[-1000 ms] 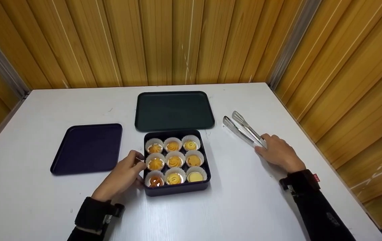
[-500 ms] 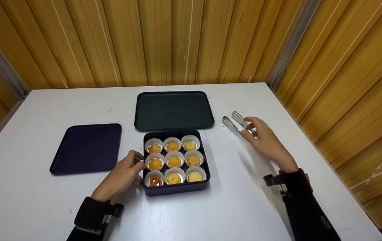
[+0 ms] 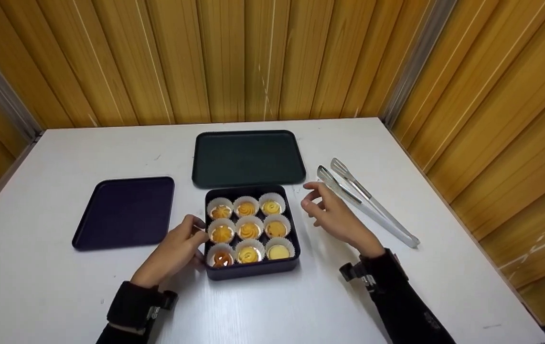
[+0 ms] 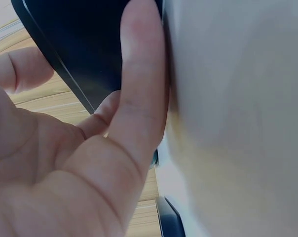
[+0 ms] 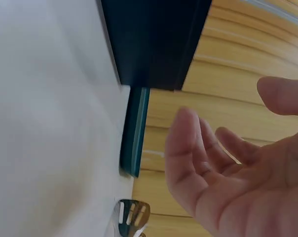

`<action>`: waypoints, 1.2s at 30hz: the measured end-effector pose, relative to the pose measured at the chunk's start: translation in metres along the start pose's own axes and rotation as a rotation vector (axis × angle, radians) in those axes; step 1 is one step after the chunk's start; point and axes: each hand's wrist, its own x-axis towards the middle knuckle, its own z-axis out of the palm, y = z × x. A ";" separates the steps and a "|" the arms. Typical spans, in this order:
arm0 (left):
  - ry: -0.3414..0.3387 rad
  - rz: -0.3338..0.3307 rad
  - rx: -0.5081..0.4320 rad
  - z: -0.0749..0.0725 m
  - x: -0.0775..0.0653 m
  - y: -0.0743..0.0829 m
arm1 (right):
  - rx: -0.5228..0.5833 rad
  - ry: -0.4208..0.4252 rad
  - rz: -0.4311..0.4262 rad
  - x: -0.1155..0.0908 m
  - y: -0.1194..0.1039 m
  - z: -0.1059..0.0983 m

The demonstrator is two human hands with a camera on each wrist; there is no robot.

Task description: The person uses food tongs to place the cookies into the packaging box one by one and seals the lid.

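Observation:
A dark square box [image 3: 253,272] stands in front of me, holding several cookies in white paper cups [image 3: 249,230]. Most cookies are yellow swirls; one at the front left has a glossy brown top. My left hand [image 3: 174,246] rests at the box's left side, fingertips against its wall. In the left wrist view one straight finger [image 4: 139,74] lies along the wall, low near the table. My right hand [image 3: 336,215], empty with loosely bent fingers, hovers just right of the box; the right wrist view shows its thumb apart from the fingers. Metal tongs [image 3: 372,205] lie spread to its right.
A dark green tray [image 3: 248,160] lies directly behind the box. To the left is a dark purple square tray or lid [image 3: 126,212]. The white table [image 3: 253,315] is bounded by wood-patterned walls [image 3: 227,57] at the back and right.
My right hand has let go of the tongs' handle end and moved left over them towards the box. The tongs stay where they lay. My left hand and the box have not moved.

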 end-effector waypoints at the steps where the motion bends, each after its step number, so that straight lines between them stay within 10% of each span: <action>1: -0.002 0.000 0.004 0.000 0.000 0.000 | 0.011 -0.035 0.012 -0.001 0.001 0.003; 8: -0.006 0.004 0.003 0.000 0.001 -0.001 | 0.046 -0.208 0.035 -0.008 0.007 0.017; 25: -0.053 -0.011 -0.042 -0.007 0.002 -0.001 | 0.129 -0.325 0.125 -0.011 0.011 0.022; 36: 0.032 0.000 0.131 -0.085 0.012 -0.014 | 0.142 -0.319 0.144 -0.012 0.012 0.023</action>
